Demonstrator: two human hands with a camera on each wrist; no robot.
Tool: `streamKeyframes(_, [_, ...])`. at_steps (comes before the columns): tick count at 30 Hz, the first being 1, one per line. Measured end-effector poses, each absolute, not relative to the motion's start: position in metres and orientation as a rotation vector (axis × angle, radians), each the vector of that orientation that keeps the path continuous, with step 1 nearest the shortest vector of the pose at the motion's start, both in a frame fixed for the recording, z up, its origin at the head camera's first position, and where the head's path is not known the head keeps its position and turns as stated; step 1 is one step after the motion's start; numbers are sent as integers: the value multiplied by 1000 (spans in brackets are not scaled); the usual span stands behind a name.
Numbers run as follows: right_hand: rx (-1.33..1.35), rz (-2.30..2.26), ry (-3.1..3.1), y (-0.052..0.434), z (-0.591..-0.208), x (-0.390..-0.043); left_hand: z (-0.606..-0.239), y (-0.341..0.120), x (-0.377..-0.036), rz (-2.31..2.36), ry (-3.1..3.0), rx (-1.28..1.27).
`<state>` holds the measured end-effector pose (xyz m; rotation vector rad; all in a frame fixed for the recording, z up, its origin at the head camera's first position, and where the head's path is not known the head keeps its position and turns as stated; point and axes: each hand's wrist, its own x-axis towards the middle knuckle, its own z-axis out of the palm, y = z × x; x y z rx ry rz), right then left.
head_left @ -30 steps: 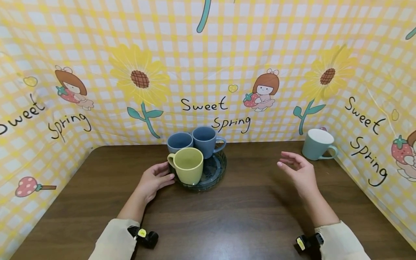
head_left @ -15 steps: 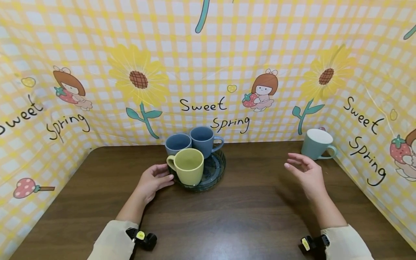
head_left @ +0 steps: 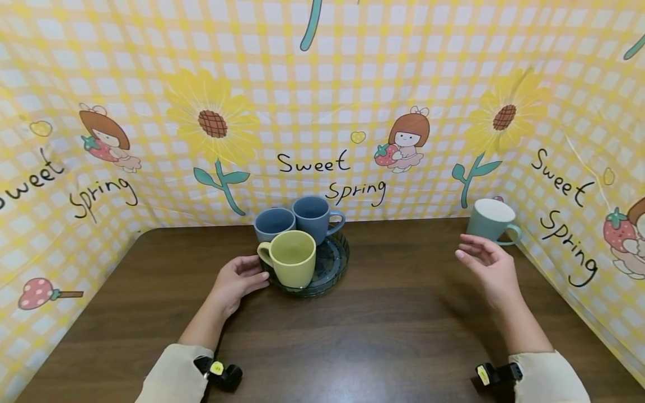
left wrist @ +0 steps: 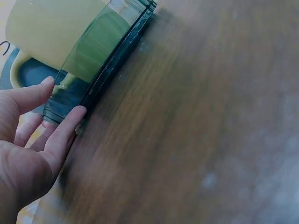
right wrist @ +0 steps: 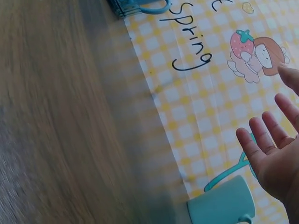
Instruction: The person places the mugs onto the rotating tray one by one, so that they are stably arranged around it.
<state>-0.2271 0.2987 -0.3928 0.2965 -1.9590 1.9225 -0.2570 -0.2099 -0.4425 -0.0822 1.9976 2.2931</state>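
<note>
Right hand (head_left: 491, 268) raised, fingers relaxed and spread, holding nothing. Teal mug (head_left: 490, 222) standing upright just beyond the fingertips, handle turned right, far nearer this hand. Left hand (head_left: 237, 280) resting straight fingers against dark tray (head_left: 339, 271) rim.

The left hand (head_left: 237, 280) lies low, fingers straight. The right hand (head_left: 491, 268) is raised, palm turned inward, fingers loosely spread.
</note>
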Motion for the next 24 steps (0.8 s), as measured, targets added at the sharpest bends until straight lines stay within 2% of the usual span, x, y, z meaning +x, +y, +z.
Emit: streamKeyframes(24, [301, 1866, -1932, 331, -396, -229, -441, -209, -254, 2268, 2023, -92])
